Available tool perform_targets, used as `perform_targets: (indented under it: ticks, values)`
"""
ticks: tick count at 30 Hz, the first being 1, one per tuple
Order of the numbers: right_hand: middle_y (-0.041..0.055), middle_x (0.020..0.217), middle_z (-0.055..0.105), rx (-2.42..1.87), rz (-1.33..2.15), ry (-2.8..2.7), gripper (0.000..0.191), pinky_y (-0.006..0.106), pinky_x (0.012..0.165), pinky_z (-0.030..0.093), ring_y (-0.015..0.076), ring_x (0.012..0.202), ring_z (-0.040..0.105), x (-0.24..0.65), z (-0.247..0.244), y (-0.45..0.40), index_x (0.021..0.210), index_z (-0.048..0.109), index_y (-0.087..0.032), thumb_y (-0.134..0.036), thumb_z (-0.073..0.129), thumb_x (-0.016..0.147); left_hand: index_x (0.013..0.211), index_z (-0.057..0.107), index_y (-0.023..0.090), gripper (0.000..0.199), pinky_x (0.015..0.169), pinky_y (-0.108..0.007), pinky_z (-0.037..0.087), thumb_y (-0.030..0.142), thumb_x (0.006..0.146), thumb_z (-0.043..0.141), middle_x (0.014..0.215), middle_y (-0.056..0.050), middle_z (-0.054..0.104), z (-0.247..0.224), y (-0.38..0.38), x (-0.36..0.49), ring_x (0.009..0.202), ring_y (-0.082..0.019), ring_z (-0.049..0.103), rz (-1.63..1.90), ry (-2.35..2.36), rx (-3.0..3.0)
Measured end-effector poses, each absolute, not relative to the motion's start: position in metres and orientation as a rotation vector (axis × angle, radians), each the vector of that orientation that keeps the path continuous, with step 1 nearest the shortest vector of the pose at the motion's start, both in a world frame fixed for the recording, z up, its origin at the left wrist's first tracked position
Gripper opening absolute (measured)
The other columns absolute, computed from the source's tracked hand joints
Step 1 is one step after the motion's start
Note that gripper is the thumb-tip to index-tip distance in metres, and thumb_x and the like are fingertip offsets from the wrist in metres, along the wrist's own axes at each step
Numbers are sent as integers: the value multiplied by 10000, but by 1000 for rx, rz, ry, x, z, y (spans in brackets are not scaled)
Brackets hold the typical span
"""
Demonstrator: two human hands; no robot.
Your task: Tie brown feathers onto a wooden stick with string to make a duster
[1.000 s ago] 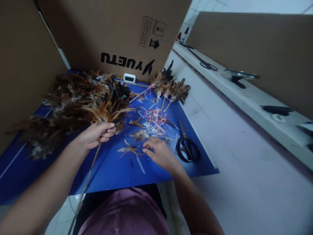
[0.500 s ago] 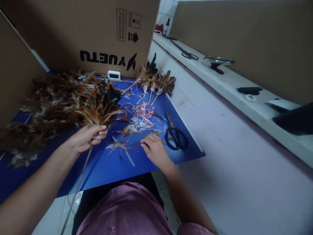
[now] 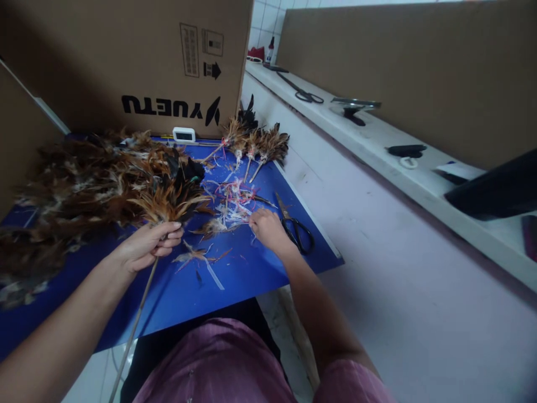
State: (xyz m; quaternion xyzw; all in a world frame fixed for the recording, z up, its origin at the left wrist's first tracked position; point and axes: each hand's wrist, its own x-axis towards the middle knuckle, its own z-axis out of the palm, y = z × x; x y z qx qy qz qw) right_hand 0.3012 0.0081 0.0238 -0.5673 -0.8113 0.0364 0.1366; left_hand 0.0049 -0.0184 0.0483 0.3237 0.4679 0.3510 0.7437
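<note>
My left hand (image 3: pixel 157 245) is closed around the thin stick (image 3: pixel 138 319) of a feather duster, just below its brown and black feathers (image 3: pixel 168 196). The stick slants down past the table's near edge. My right hand (image 3: pixel 268 229) has its fingers curled together at the right side of a heap of pink and white string scraps (image 3: pixel 237 204); what they hold, if anything, is hidden. Black-handled scissors (image 3: pixel 283 208) lie right beside that hand, partly behind it. Some loose feathers (image 3: pixel 193 254) and a white strip (image 3: pixel 215 275) lie between my hands.
A large mass of brown feathers (image 3: pixel 84 184) covers the left of the blue table (image 3: pixel 168 308). Several small feather bundles on sticks (image 3: pixel 268 143) lie at the back right. A cardboard box (image 3: pixel 159 50) and a small white display (image 3: pixel 183 134) stand behind. Along the right runs a ledge (image 3: pixel 335 120) with tools.
My right hand has moved away from the loose feathers and brown strip, up to the string scraps beside the scissors. My left hand still grips the duster. The view has shifted slightly.
</note>
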Motion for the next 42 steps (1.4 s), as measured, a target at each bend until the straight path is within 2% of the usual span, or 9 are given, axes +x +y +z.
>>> perform_targets:
  ticks: [7,12,18,22,28,31,34,38,42]
  values:
    - [3,702,630,-1407,460,-2015,91,244,662,428,132,684,588,313,58,-5,737,606,-177,-165,529,785,599,424,139,288,292,-74,173,234,751,649,580,61,334,45,-13,14,398,1,245,773,1012,714]
    - [-34,603,541,-1369,612,-1836,79,206,527,390,92,531,507,313,89,-14,802,580,-185,-234,518,805,598,426,135,268,290,-74,157,203,751,634,581,57,344,47,-8,22,393,6,234,772,967,685]
    - [-27,647,548,-1294,587,-1950,66,209,563,382,88,581,485,295,122,-22,807,587,-182,-217,532,811,604,446,126,240,283,-73,146,189,764,613,591,49,371,57,-7,31,379,15,213,784,890,675]
    - [-20,684,573,-1198,440,-2133,86,215,626,380,93,635,509,277,132,-24,791,585,-182,-179,510,832,640,492,110,183,279,-74,147,178,770,601,628,27,431,60,-9,41,374,20,232,779,857,663]
    - [30,869,574,-1128,207,-2324,81,247,735,387,137,819,541,261,131,-19,822,564,-180,-181,493,860,747,574,72,101,277,-76,153,147,806,540,541,30,437,61,-14,53,368,4,220,742,868,634]
    - [50,911,559,-1192,110,-2340,111,258,746,394,153,844,542,259,130,-16,835,565,-182,-203,465,880,767,569,72,82,279,-77,161,134,807,531,707,-67,598,61,-16,53,382,13,232,710,826,629]
    - [54,928,557,-1216,42,-2329,113,259,749,395,157,851,542,260,128,-11,837,565,-183,-206,464,880,727,540,84,90,278,-79,162,143,793,553,867,-133,643,59,-18,51,384,24,238,680,810,626]
    - [45,906,581,-1218,68,-2321,107,256,753,396,149,826,549,262,122,-3,840,564,-183,-190,464,877,700,511,104,130,278,-76,148,179,780,581,708,-56,584,55,-19,50,377,18,246,656,809,622]
    - [30,869,623,-1218,136,-2313,101,254,770,399,146,821,570,271,115,6,867,583,-184,-180,482,868,653,431,146,219,288,-69,141,188,755,620,559,50,406,54,-19,49,370,11,227,650,847,600]
